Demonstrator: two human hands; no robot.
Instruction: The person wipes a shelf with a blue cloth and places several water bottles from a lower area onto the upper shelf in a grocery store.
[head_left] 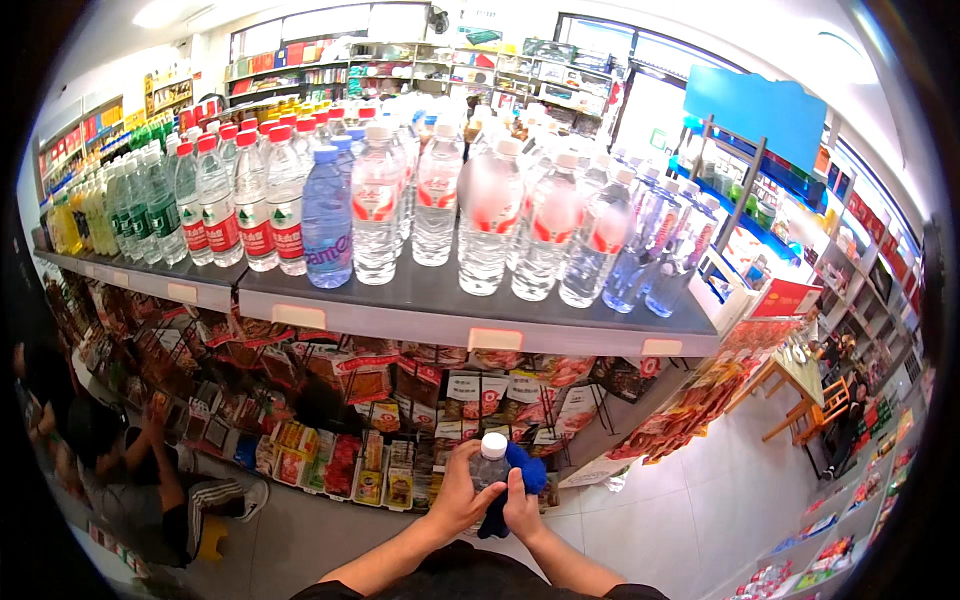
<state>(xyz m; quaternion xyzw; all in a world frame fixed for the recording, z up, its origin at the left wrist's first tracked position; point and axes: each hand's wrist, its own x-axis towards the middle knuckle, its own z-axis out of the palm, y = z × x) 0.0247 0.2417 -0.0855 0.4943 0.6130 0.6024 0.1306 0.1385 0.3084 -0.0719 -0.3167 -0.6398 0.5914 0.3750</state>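
Close to my body, my left hand (462, 493) is wrapped round a clear plastic bottle (492, 462) with a white cap, held upright. My right hand (521, 507) presses a blue cloth (527, 468) against the bottle's right side. Some of the cloth hangs below, dark blue between the hands. Most of the bottle's body is hidden behind my fingers. Ahead of my hands, clear water bottles with red-and-white labels (541, 232) stand on the dark shelf top (425, 300). Beside them is a blue-tinted bottle (327, 220).
Red-capped bottles (285, 205) and green-labelled bottles (165, 205) line the shelf's left part. Hanging snack packets (470, 390) fill the rack below its edge. At lower left a person (150, 480) sits low beside the rack. A wooden table (790, 380) and a chair (835, 400) stand at right.
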